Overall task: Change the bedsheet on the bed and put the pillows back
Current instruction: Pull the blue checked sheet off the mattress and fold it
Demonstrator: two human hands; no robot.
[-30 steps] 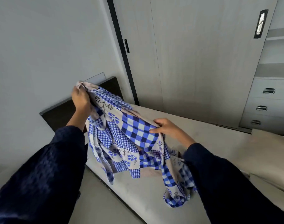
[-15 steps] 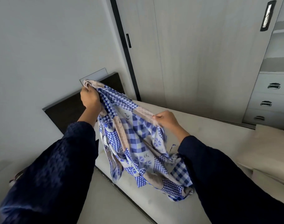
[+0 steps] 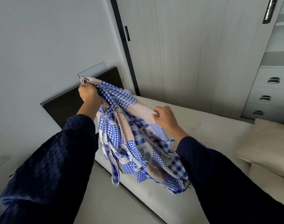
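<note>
Now clutching bunched corner of blue-and-white checked patchwork fabric bedsheet (image 3: 134,143) in left hand (image 3: 89,96), raised before dark wooden headboard (image 3: 65,104); pinching its upper edge with right hand (image 3: 165,118). Dangling crumpled above bare beige bed (image 3: 210,131), near headboard-end corner. At bed's right edge, stacked beige pillows (image 3: 267,143).

Soft, even daylight; wide-angle bending at edges.
</note>
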